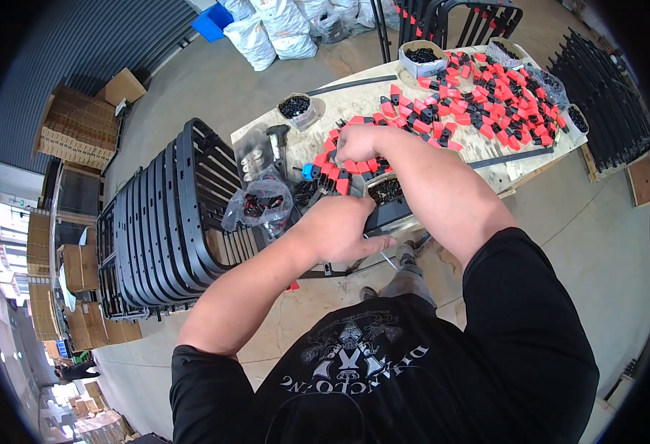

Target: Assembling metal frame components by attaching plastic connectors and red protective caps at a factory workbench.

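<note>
"Where are the red pieces [342, 183]?"

"Under and around the right hand [358, 145], with a bigger heap beyond it, to its right."

"How would one handle?"

"Light and stiff, I'd judge, like moulded plastic; a little slick, hardly fragile. Pinch it across the broad red sides."

"Has the right hand got one?"

"Can't tell — it's curled, fingertips down among them and out of sight."

"And the left hand [342, 228]?"

"Half curled by the black bar [391, 214], thumb stretched out. Its fingers are mostly hidden, so any hold is unclear, even on the thin pale rod [389, 260] just below the thumb."

"Anything else unclear?"

"The dark bits [385, 192] just beyond the left hand — too small to tell apart."
</note>
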